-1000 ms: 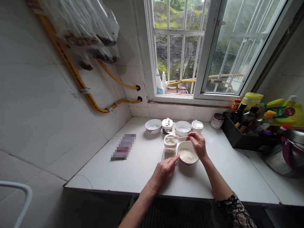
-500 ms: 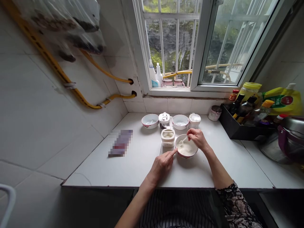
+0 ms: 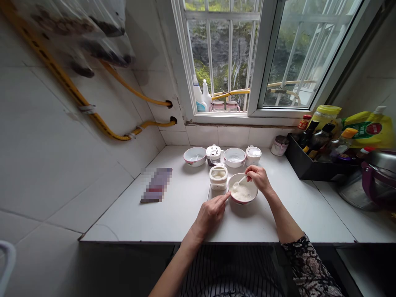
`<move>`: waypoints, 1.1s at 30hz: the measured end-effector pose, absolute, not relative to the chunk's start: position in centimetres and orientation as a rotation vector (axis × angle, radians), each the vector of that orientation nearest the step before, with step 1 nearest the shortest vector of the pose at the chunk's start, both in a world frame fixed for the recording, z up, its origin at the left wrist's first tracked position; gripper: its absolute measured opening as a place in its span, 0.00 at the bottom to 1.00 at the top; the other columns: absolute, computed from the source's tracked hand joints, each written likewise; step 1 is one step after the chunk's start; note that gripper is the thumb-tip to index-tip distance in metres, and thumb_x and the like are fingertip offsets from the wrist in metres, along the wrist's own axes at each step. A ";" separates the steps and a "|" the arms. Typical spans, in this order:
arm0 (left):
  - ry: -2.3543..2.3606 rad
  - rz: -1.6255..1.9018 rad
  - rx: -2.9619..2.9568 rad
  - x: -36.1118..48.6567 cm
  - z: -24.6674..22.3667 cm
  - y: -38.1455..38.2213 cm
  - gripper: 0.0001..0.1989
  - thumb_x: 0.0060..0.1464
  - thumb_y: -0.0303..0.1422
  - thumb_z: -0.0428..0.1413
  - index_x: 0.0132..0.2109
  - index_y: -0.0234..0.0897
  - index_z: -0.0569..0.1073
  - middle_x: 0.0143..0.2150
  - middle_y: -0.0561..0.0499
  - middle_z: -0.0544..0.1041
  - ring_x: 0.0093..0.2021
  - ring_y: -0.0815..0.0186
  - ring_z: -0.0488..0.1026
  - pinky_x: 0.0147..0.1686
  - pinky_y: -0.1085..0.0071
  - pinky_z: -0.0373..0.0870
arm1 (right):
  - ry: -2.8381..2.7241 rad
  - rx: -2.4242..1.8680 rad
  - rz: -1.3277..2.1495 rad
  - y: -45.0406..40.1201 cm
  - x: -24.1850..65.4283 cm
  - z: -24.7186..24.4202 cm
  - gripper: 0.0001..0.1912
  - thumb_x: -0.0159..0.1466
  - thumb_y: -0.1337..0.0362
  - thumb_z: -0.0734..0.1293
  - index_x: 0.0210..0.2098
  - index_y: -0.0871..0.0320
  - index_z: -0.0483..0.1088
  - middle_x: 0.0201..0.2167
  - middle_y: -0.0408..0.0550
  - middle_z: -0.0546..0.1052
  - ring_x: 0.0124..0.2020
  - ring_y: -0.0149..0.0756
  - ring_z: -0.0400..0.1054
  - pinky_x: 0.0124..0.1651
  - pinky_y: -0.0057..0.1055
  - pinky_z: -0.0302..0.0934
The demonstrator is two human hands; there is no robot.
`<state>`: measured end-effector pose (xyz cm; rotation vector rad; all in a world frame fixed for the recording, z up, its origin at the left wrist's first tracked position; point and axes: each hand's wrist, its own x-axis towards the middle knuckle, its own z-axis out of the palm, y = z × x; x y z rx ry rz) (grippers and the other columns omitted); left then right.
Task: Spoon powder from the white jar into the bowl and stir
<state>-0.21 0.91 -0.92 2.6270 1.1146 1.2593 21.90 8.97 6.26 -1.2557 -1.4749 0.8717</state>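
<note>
A white bowl with a red-patterned outside point(image 3: 243, 202) holds a pale, grainy powder point(image 3: 246, 191). My right hand point(image 3: 259, 178) pinches the handle of a small white spoon point(image 3: 240, 181), whose head rests in the powder. At the bowl's left rim, my left hand point(image 3: 212, 212) holds the bowl steady; its index finger reaches onto the rim and the other fingers are curled, partly hidden. Just left of the bowl stands a white-rimmed jar point(image 3: 218, 184) with pale contents showing at its top.
Behind are two more white bowls point(image 3: 194, 157) point(image 3: 234, 158), a jar with dark contents point(image 3: 213, 156) and another white-lidded jar point(image 3: 253, 156). A black box of bottles point(image 3: 321, 165) and a metal pot point(image 3: 359, 189) stand right. A blurred flat packet point(image 3: 157, 185) lies left.
The spoon has shifted slightly in the bowl, and the powder's surface looks more uneven. My left hand stays at the rim. The view has tilted a little.
</note>
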 end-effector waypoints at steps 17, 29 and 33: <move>1.132 1.252 2.639 -0.3 -1.3 1.0 0.25 0.63 0.21 0.46 0.65 0.38 0.64 0.47 0.44 0.79 0.43 0.63 0.80 0.41 0.70 0.80 | -1.150 -1.149 1.165 9.5 21.7 6.9 0.05 0.45 0.63 0.64 0.20 0.57 0.70 0.14 0.44 0.72 0.19 0.33 0.63 0.24 0.30 0.56; 1.135 1.232 2.632 -0.2 -1.1 1.0 0.24 0.64 0.21 0.46 0.64 0.37 0.64 0.45 0.44 0.80 0.41 0.63 0.79 0.39 0.69 0.79 | -1.941 -0.841 0.274 7.3 17.8 6.9 0.08 0.63 0.67 0.62 0.31 0.53 0.72 0.27 0.45 0.80 0.31 0.39 0.70 0.58 0.47 0.53; 1.149 1.229 2.641 -0.2 -1.1 0.9 0.24 0.63 0.21 0.46 0.64 0.37 0.64 0.44 0.44 0.80 0.40 0.64 0.79 0.39 0.70 0.79 | -1.709 -0.930 0.380 7.4 18.4 7.2 0.06 0.62 0.64 0.63 0.32 0.54 0.72 0.27 0.47 0.80 0.33 0.40 0.71 0.55 0.46 0.57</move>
